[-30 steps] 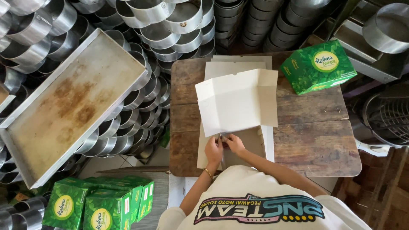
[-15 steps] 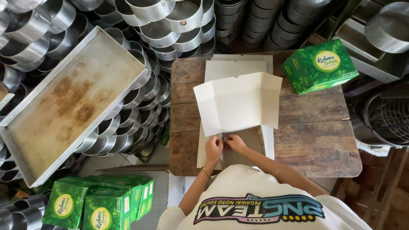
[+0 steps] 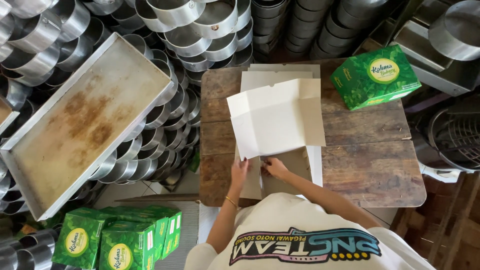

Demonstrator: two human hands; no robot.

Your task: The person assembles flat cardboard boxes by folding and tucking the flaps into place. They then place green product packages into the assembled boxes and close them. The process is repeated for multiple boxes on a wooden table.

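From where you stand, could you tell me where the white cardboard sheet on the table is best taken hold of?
Probably by its near bottom edge, from the person's side: the cardboard sheet is partly folded, its upper panel raised, and the left hand and right hand already meet that low edge.

Flat cardboard box blank (image 3: 276, 120), white face up, partly folded.
Unassembled sheet with creased flaps, lying slightly askew on a stack of like blanks; its near edge is lifted off the stack, showing the grey-brown underside of the cardboard below. Far edge carries a small notched tab.
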